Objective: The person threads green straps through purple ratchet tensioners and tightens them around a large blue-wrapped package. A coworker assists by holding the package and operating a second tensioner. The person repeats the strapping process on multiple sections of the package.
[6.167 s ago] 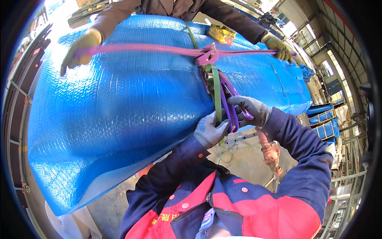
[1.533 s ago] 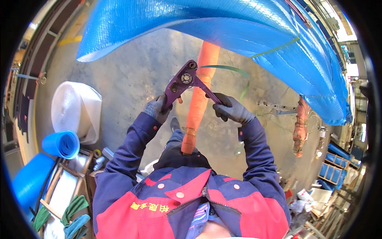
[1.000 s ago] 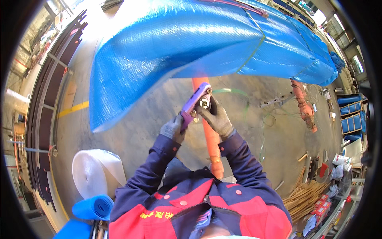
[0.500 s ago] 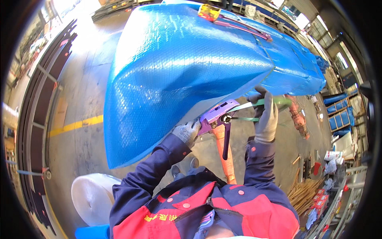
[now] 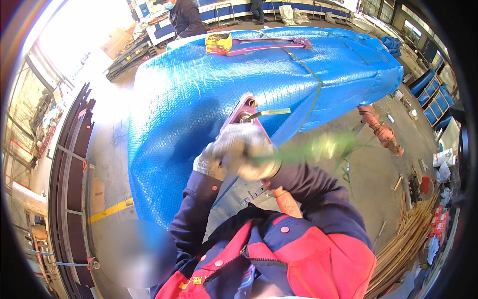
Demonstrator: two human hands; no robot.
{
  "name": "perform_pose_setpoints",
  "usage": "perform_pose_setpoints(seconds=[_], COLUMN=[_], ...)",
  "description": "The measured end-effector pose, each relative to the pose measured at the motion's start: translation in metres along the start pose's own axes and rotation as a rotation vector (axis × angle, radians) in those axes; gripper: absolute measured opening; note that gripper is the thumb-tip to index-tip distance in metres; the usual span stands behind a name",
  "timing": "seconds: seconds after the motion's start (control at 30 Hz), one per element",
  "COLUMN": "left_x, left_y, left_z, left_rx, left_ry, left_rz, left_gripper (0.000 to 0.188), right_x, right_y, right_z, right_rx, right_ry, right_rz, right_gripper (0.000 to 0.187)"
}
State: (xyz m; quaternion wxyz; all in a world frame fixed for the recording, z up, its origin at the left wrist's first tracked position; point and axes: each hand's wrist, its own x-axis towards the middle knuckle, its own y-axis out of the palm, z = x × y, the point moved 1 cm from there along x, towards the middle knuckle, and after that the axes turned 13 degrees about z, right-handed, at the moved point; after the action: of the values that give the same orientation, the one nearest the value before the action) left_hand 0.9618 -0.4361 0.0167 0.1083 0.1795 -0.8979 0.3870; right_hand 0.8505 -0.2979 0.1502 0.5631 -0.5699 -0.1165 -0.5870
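My left hand, in a grey work glove, is closed on a pink-purple strapping tensioner, tilted up against the blue wrap. A short green strap end pokes out of the tool. Crossed over beside the left, my gloved right hand is blurred; it appears closed on a green plastic strap that trails rightward, smeared by motion. Overlap hides most fingers. Behind the hands lies a large bundle in blue bubble wrap, bound by narrow straps. An orange-wrapped leg shows below my right forearm.
A yellow-red box and a long-handled pink tool lie on the bundle. Another person stands behind it. Dark metal profiles are stacked at left, a blurred roll stands near-left, and wooden strips lie at right.
The tensioner has turned upright and moved left and up. My right hand has swung left from the strap's far side to beside my left hand. The view has shifted, bringing a person into sight.
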Motion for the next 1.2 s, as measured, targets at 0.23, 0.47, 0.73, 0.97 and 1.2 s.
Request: perform_pose_setpoints(seconds=[0.23,0.47,0.73,0.97,1.2], left_x=[0.042,0.072,0.162,0.283,0.336], left_y=[0.011,0.011,-0.036,0.016,0.042], left_z=[0.030,0.018,-0.008,0.007,0.079], left_rx=[-0.147,0.090,-0.727,-1.184,-1.286], left_ry=[-0.095,0.066,-0.158,-0.327,-0.398], left_rz=[0.145,0.046,0.026,-0.059,0.088], left_gripper=[0.032,0.028,0.009,0.014,0.037], right_x=[0.019,-0.012,-0.008,-0.028,-0.069], right_y=[-0.023,-0.107,-0.155,-0.122,-0.164], right_z=[-0.015,-0.016,-0.028,-0.109,-0.078], right_rx=[0.271,-0.253,-0.236,0.115,0.519], right_ry=[0.047,0.097,0.474,0.818,0.478], right_rz=[0.351,0.273,-0.332,-0.411,-0.779], right_gripper=[0.021,0.030,0.044,0.037,0.054])
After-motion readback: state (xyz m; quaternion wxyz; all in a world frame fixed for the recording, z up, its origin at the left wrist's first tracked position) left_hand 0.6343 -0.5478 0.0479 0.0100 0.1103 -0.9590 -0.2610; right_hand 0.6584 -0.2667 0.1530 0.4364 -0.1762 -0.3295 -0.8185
